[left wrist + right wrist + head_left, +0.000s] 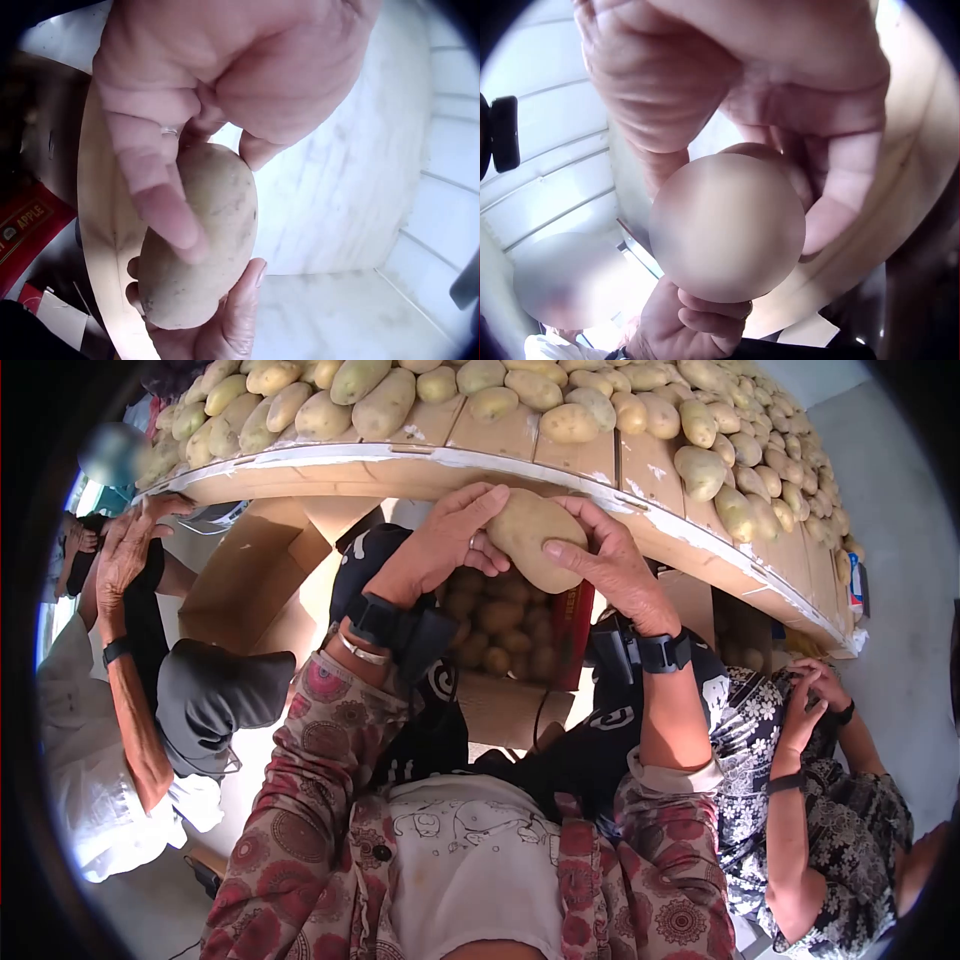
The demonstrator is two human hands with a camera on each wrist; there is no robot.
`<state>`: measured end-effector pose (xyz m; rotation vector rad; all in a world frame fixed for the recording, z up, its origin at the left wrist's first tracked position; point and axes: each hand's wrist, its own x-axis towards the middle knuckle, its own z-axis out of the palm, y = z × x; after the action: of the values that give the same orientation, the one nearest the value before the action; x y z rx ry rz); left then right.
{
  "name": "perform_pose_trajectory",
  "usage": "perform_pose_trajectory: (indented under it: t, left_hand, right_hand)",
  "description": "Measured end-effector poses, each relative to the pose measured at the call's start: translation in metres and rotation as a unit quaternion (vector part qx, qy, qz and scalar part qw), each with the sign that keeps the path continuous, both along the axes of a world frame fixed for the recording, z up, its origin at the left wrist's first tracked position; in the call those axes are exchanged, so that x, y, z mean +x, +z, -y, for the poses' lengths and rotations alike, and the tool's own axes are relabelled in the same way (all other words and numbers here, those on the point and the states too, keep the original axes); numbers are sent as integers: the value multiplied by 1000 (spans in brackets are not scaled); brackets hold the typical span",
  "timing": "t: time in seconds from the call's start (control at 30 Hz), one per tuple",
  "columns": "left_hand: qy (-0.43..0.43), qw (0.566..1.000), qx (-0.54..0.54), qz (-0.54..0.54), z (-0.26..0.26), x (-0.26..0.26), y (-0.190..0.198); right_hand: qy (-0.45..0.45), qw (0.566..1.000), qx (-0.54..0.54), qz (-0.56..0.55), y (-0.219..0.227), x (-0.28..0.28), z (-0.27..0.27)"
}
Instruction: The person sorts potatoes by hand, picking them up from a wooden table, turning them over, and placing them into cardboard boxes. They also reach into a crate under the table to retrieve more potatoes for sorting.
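By the worktop [300,478]: your left hand [452,540] and right hand [622,572] grasp one potato [535,545], fingers curled; support both ends, grip light.

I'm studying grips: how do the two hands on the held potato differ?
The left hand wears a ring; the right hand shows none. The left thumb meets the potato at its edge, while the right thumb lies over its face. Both hold that one potato.

A round blur [727,227] (right wrist view) hides most of the potato [535,545].
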<state>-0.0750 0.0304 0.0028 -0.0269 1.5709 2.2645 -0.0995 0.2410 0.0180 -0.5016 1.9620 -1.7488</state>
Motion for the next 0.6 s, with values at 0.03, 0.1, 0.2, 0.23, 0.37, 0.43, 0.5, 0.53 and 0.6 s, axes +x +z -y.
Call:
perform_pose_trajectory:
  t: [0.03,0.1,0.2,0.23,0.37,0.43,0.5,0.53,0.6]
  left_hand:
    - [-21,1000,-19,2,2,-2,-1]
    - [-36,999,-35,2,2,-4,-4]
    - [-19,990,-135,-40,7,-8,-14]
    - [59,998,-10,-21,12,-11,-15]
    - [161,979,124,-4,33,-15,-24]
    - [131,982,132,8,45,-14,-26]
    - [141,984,111,7,57,-12,-25]
    - [154,983,94,7,62,-12,-26]
    - [156,983,98,3,73,-10,-32]
  right_hand:
    - [1,1000,1,0,-2,1,1]
    - [46,998,-29,43,-8,7,3]
    - [54,989,-94,96,-17,12,11]
    - [47,988,-86,122,-20,12,12]
    - [44,985,-52,158,-49,12,14]
    - [-5,987,137,78,-83,13,13]
    - [5,975,219,46,-114,19,10]
    - [17,953,302,14,-129,23,6]
    - [31,958,286,17,-148,33,7]
